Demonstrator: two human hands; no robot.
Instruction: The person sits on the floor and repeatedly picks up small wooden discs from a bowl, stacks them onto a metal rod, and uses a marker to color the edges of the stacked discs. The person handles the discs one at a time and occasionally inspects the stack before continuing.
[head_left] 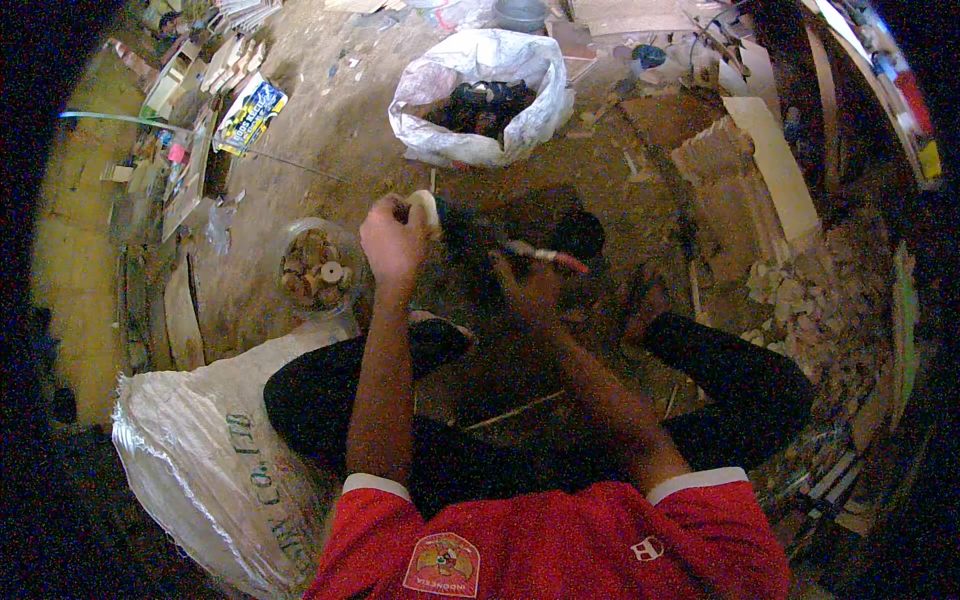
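In my raised left hand (393, 240) is a pale round disc (427, 213), its edge turned partly toward me, with the fingers closed round it. My right hand (528, 285), lower and in shadow, grips a slim brush-like tool (548, 256) with a whitish middle and a red end pointing right. The tool's other end, toward the disc, is lost in the dark. Beside my left wrist stands a clear round tub (288, 243) holding several brown, round wooden pieces and one paler disc (332, 272). A dark rounded shape (580, 235), perhaps a pot, lies just beyond the tool.
Ahead stands an open white woven sack (548, 95) with dark items inside. A large pale sack (200, 430) lies by my left knee. Wood offcuts (235, 65) and a blue-yellow packet (250, 115) are at far left. Boards (770, 165) and chips (800, 300) line the right.
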